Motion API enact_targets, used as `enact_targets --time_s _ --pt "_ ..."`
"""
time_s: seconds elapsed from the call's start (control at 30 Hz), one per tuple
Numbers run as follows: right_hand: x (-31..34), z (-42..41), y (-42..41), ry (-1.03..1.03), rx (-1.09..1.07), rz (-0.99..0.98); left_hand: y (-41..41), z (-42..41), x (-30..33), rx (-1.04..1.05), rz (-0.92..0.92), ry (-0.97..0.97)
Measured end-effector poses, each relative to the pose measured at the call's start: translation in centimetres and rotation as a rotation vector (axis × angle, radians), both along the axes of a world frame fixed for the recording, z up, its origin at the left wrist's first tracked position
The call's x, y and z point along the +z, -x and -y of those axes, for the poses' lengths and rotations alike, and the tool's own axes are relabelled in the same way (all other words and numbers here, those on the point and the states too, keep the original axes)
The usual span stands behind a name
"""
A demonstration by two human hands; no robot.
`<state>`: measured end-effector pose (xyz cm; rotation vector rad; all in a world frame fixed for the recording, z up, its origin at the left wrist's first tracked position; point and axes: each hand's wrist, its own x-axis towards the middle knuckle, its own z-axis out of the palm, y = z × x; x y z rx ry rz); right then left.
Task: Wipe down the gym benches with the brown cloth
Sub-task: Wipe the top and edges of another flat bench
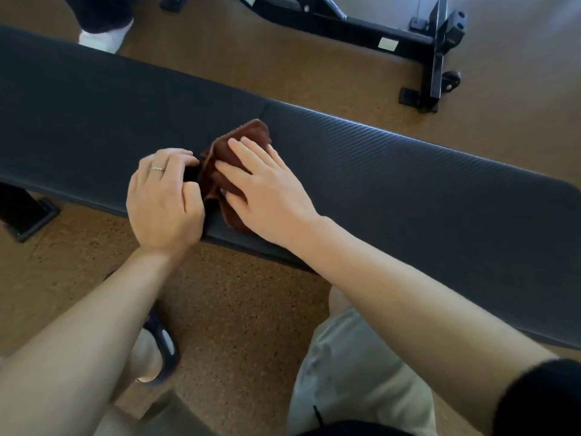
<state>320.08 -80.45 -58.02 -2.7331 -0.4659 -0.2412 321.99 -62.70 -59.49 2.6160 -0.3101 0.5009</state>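
Brown cloth point(234, 158) lies bunched and folded on the black padded bench point(393, 180), near the bench's front edge and about midway along the stretch in view. The right hand point(267, 190) rests flat on top of the cloth, palm down, its fingers straight and slightly spread, the fingertips reaching toward the far side of the cloth. The left hand point(163, 196) sits just beside the cloth on its left, fingers curled inward with the tips at the cloth's left edge; whether they actually pinch the fabric cannot be told, since the knuckles hide the tips. A ring point(157, 168) shows on one finger of that hand. Both bare forearms reach up from the bottom of the view across the bench's front edge.

The bench has a ribbed surface that catches light along its far edge. Under its left end a black foot point(28, 215) stands on the speckled brown floor point(251, 309). Beyond the bench, a black metal frame point(377, 33) of other equipment rests on the same floor, and a white shoe point(105, 37) of another person shows past the bench's far left. On the near side of the bench, a dark sandal point(163, 344) and pale shorts point(355, 379) are visible.
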Motion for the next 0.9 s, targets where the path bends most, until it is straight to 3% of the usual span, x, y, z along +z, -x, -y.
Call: enact_targets --time_s 0.23,0.47,0.6,0.73,0.9 --pt "0.2 3.1 11.0 -0.004 0.022 -0.079 0.1 0.2 0.0 0.039 0.004 0.011" --pt "-0.3 -0.4 -3.2 -0.018 -0.018 -0.002 0.1 0.3 0.1 0.04 -0.024 -0.032" --pt "-0.5 -0.8 -6.6 -0.025 -0.081 0.022 0.6 1.8 0.3 0.126 -0.096 0.018" --pt "-0.9 4.4 -5.9 -0.11 -0.135 0.088 1.9 4.5 0.4 0.12 -0.116 0.07" --pt "0.6 17.2 0.6 -0.193 -0.37 0.081 1.9 4.6 0.5 0.154 -0.101 0.121"
